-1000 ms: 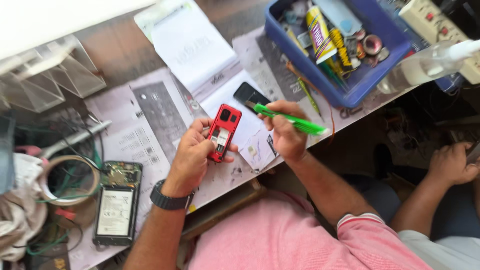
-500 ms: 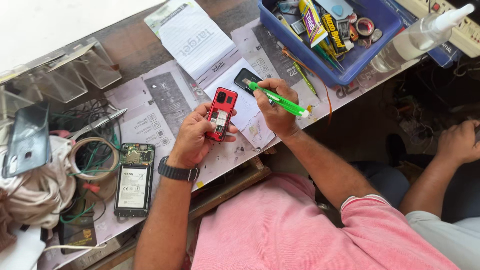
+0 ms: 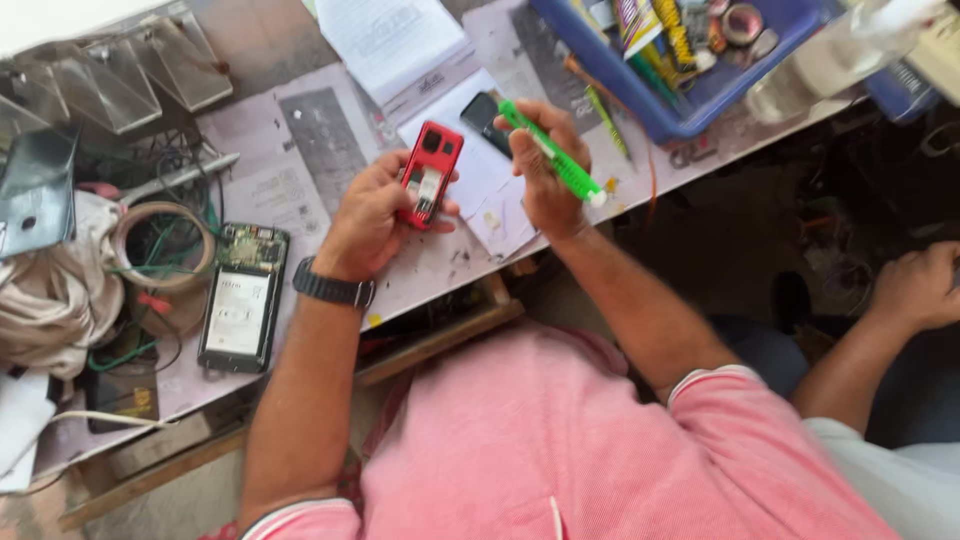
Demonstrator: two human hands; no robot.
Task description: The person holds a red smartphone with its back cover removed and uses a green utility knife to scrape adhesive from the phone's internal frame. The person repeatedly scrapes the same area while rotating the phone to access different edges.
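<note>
My left hand (image 3: 368, 212) grips a small red phone (image 3: 430, 172) with its back cover off, holding it just above the paper-covered workbench (image 3: 300, 150). My right hand (image 3: 540, 165) holds a green screwdriver (image 3: 555, 158) slanted, its tip near a dark rectangular part (image 3: 484, 114) that lies on white paper. A black watch (image 3: 333, 288) sits on my left wrist. Both hands are close together near the bench's front edge.
An opened smartphone (image 3: 242, 298) lies at the left beside a tape roll (image 3: 160, 240), wires and cloth. A blue tray (image 3: 690, 80) of tools stands at the back right, next to a clear bottle (image 3: 830, 60). Another person's hand (image 3: 915, 285) rests at the right.
The view has shifted a little, so the bench and hands sit slightly higher and to the right. My hands keep their grip on the red phone and the green screwdriver.
</note>
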